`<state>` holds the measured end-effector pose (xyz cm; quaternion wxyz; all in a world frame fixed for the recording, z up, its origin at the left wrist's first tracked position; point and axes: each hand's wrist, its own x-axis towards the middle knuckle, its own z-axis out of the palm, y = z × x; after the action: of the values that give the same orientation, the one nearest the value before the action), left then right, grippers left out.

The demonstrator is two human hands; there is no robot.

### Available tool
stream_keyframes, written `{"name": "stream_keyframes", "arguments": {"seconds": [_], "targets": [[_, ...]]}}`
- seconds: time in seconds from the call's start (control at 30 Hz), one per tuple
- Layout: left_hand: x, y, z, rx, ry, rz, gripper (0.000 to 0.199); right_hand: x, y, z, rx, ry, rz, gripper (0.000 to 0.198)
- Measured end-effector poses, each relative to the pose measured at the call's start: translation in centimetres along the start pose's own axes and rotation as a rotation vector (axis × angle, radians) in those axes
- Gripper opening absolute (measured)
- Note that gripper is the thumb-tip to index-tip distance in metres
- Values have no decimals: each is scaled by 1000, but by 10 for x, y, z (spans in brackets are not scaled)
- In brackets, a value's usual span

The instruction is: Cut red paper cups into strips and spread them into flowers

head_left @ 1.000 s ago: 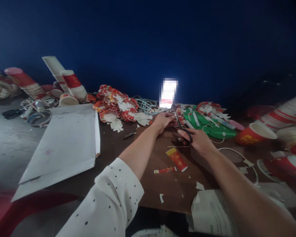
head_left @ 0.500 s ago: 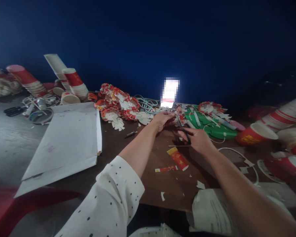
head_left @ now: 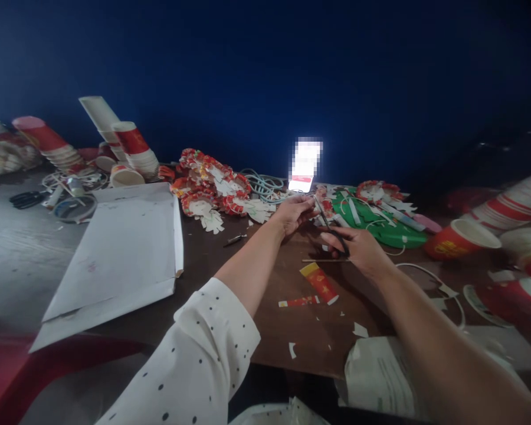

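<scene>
My right hand [head_left: 351, 245] is closed around the black handles of a pair of scissors [head_left: 323, 211], whose blades point up and left toward my other hand. My left hand [head_left: 294, 213] is pinched near the blade tips; what sits between its fingers is too small to make out. Below the hands, a red piece of paper with a yellow end [head_left: 319, 283] lies on the brown table [head_left: 274, 336]. Beside it is a narrow red strip [head_left: 298, 301]. A thin stick [head_left: 323, 260] lies just under my right hand.
A bright phone [head_left: 305, 165] stands at the back. Red and white paper crafts [head_left: 212, 183] are piled behind my left hand. A large white board [head_left: 119, 254] lies left, with stacked paper cups [head_left: 135, 150] beyond. A green sheet [head_left: 380, 227] and a red cup [head_left: 455, 241] are right.
My right hand has moved slightly right with the scissors, and their handles look more spread. My left hand has stayed nearly in place.
</scene>
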<state>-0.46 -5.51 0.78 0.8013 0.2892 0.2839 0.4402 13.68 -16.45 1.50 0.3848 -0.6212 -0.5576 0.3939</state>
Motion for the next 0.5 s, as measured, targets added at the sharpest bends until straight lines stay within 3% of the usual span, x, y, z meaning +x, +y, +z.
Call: {"name": "stream_keyframes", "arguments": {"seconds": [0.17,0.5], "targets": [[1,-4,3,54,-32,101,20,0,-2,0,79,7,32,37],[4,-8,2,34,-22,79,18,4,5,-4,21,-5,30,47]]}}
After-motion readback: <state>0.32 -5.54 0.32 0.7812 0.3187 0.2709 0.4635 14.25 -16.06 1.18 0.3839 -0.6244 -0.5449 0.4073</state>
